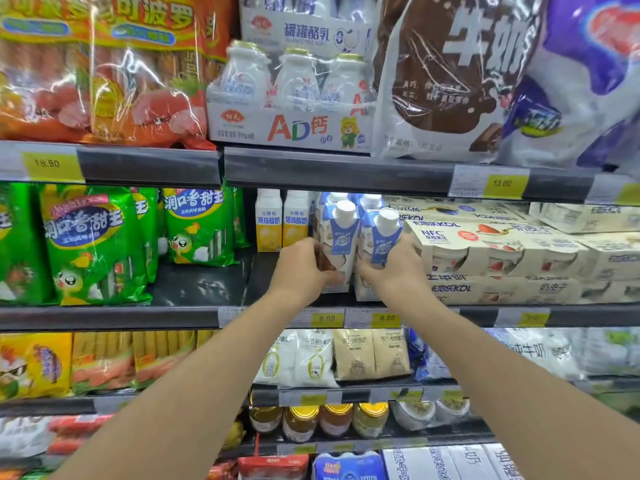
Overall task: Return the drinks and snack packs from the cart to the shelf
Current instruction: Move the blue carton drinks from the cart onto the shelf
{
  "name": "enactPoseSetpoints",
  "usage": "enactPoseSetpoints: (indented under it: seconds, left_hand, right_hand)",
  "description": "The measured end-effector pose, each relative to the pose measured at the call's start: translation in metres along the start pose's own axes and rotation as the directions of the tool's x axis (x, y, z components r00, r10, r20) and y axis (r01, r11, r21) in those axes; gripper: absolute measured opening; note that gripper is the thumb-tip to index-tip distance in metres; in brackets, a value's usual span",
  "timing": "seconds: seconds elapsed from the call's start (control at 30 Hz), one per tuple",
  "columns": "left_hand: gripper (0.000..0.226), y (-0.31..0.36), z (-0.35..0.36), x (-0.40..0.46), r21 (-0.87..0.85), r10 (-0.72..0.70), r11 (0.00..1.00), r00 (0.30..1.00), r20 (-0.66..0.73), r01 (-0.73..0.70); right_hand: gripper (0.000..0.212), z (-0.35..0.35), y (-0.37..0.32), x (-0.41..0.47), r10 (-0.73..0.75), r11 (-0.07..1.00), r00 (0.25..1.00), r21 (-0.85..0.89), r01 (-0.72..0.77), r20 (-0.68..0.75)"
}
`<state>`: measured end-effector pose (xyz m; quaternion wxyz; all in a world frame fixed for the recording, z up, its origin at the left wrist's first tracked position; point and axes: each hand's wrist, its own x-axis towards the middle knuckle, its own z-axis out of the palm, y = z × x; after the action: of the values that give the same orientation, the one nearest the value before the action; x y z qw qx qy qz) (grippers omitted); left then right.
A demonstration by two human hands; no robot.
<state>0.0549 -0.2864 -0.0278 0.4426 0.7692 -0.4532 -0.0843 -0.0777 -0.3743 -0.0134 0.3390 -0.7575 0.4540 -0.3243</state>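
Scene: A shopper's two bare arms reach up from six o'clock into a chilled supermarket shelf [138,317], seen from a head-worn camera.
Left hand: The left hand [300,268] curls round the lower part of a blue-and-white drink carton [341,240] with a white cap; this grip is clamped on the carton from its nine o'clock side.
Right hand: The right hand [394,271] wraps a second blue-and-white drink carton [382,244], just beside the first at its three o'clock; this grip is likewise closed round its carton.
Cartons: Both stand upright at the front of the middle shelf, near the centre of the frame, touching or all but touching each other. More cartons of the same kind stand behind them at twelve o'clock.
Neighbours: Two yellow-and-white milk cartons [281,221] stand at ten o'clock of the left hand. Cream multipack yoghurt boxes [498,251] are stacked at three o'clock of the right hand. Green sausage packs [90,244] fill the shelf at nine o'clock.
Above: A shrink-wrapped pack of small white bottles [291,98] sits on the upper shelf at twelve o'clock, between orange sausage bags [104,71] and a brown-and-white bag [450,74].
Price tags: Two yellow labels reading 6.00 [356,318] sit on the shelf edge below the hands.
Below: Pouches and jars line the lower shelves at six o'clock.
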Motion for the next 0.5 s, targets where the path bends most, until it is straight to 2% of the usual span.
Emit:
enactPoseSetpoints:
  seconds: [0.17, 0.27, 0.4, 0.5]
  left_hand:
    - [0.041, -0.001, 0.002, -0.001, -0.017, -0.013, 1.0, 1.0, -0.011, 0.013]
    - [0.047, -0.005, 0.003, -0.007, -0.004, -0.038, 0.999, 0.999, 0.017, 0.038]
    - [0.056, -0.005, -0.006, -0.027, -0.013, -0.105, 0.994, 0.991, 0.083, 0.107]
    - [0.063, 0.001, -0.022, -0.047, 0.134, -0.094, 0.987, 0.993, 0.065, 0.085]
  right_hand:
    - [0.061, -0.002, 0.0, -0.004, 0.008, 1.0, 1.0, -0.02, -0.008, 0.019]
    - [0.077, -0.004, 0.005, -0.014, -0.008, 1.0, 0.999, 0.002, 0.008, 0.037]
    - [0.062, -0.014, 0.009, -0.032, -0.041, 0.999, 0.998, -0.01, 0.042, 0.046]
    - [0.054, -0.027, 0.009, -0.048, -0.066, 0.998, 0.996, 0.023, 0.065, 0.062]
